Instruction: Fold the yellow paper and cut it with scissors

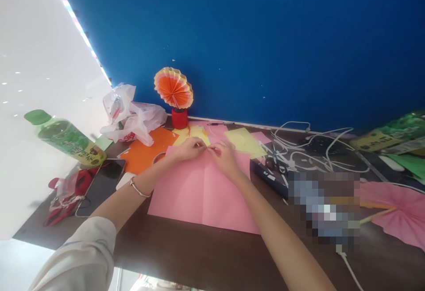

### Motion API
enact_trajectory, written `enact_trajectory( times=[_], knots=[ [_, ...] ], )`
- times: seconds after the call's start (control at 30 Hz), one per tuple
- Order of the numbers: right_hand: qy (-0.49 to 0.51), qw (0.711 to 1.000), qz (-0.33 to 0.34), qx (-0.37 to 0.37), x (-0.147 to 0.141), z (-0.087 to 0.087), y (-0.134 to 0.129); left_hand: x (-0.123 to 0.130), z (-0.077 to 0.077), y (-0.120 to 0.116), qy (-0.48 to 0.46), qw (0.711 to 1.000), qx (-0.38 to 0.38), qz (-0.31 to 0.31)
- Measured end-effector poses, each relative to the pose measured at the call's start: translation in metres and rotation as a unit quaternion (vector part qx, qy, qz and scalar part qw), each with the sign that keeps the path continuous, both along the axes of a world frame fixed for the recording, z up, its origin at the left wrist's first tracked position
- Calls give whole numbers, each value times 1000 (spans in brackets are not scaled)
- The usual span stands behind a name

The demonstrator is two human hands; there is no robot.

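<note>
The pink paper sheet (202, 193) lay flat on the dark surface (199, 255), creased down its middle. The left hand (190, 148) and the right hand (223, 154) pinched its far edge with closed fingers, almost touching. An orange paper fan (173, 88) stood behind.

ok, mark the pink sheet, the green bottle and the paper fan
pink sheet (199, 198): head view, flat middle near the crease.
green bottle (66, 139): head view, middle of its tilted body.
paper fan (173, 88): head view, centre of the orange pleats.
</note>
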State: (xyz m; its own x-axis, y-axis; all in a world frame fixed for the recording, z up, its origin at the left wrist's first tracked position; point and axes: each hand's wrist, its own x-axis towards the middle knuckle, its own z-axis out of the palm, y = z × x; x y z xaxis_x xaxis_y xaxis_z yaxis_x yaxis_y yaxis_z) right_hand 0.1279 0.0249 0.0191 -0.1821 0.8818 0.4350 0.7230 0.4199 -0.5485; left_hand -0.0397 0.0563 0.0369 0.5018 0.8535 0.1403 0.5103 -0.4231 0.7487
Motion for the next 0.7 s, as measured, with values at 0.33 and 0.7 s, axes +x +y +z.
enact_trajectory(
  times=[0.33, 0.7],
  knots=[
    [-17, 999, -7, 33, -2, 1, -6, 0, 2, 1, -17, 999, -37, 28],
    [-29, 999, -7, 36, 3, -1, -12, 1, 5, -5, 71, 993, 66, 73]
  ],
)
